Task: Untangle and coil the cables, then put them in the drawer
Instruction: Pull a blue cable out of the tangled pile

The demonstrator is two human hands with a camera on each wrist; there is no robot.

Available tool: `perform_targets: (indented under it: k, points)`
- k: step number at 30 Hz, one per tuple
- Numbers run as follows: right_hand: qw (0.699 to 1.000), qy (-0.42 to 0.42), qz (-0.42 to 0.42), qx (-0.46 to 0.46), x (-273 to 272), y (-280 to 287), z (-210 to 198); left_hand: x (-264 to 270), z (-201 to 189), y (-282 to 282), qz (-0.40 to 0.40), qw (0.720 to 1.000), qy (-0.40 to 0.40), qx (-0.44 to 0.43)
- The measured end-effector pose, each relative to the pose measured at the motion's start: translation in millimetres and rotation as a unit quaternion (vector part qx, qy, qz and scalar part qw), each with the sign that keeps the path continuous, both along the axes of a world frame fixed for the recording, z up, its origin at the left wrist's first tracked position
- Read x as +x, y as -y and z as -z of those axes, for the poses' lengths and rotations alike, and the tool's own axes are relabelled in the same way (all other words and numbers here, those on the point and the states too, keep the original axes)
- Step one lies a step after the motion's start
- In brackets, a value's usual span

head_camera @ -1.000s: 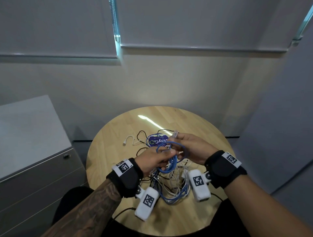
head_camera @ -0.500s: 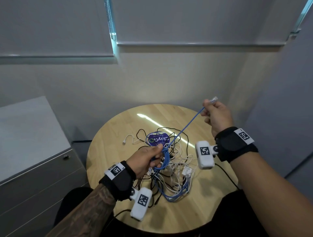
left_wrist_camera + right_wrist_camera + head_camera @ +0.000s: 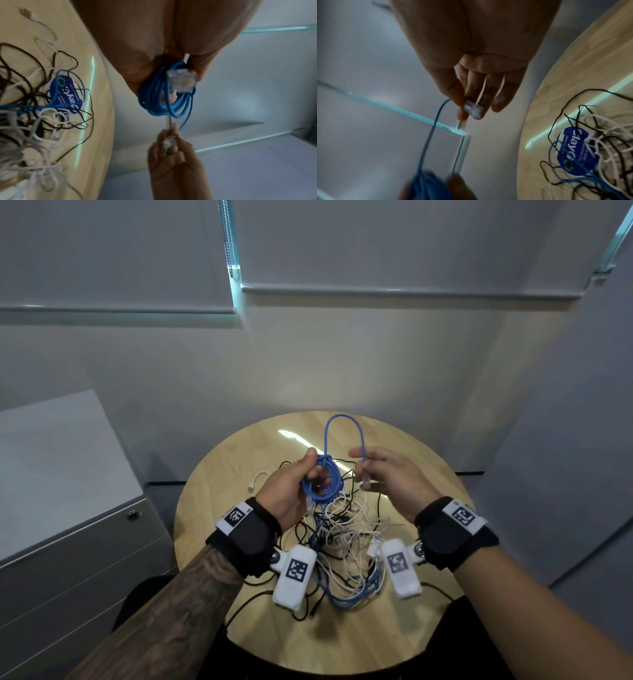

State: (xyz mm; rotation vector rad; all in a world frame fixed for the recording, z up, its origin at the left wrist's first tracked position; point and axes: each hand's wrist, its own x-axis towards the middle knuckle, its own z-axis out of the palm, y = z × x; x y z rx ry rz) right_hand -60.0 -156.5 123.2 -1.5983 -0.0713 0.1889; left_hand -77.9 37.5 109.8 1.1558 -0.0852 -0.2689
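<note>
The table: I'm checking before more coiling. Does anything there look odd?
Yes. A blue packet lies buried under the heap of black and white cables on the table; it is no cable. A second blue cable is also snarled in that heap.

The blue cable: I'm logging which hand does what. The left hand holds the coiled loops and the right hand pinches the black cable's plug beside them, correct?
Not quite. The plug pinched by the right hand is the clear connector on the blue cable itself, not a black cable's; the right wrist view shows it. The left hand does hold the coiled loops.
</note>
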Motion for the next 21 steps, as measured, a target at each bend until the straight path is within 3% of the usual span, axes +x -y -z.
perform_targets:
  k: [2, 5, 12, 18, 21]
  points:
    - [0.999, -0.020, -0.041, 0.015, -8.9, -12.1, 2.4, 1.0, -2.3, 3.5, -0.005, 1.000, 0.013, 0.003]
    - [0.994, 0.011, -0.107, -0.033, -21.0, -23.5, 4.7, 0.8, -2.0, 4.2, -0.007, 0.999, 0.032, 0.030]
    - [0.996, 0.060, -0.049, -0.036, -16.3, -21.6, 9.8, -3.1, -4.6, -3.1, 0.002, 0.990, 0.063, 0.124]
    - [0.989, 0.066, -0.111, -0.071, -19.2, -21.2, 1.8, -1.2, -4.2, -17.9, 0.004, 0.989, 0.057, 0.136]
    - [0.988, 0.084, -0.093, -0.093, -18.3, -22.1, 3.1, -2.2, -2.4, -18.5, -0.022, 0.988, 0.065, 0.135]
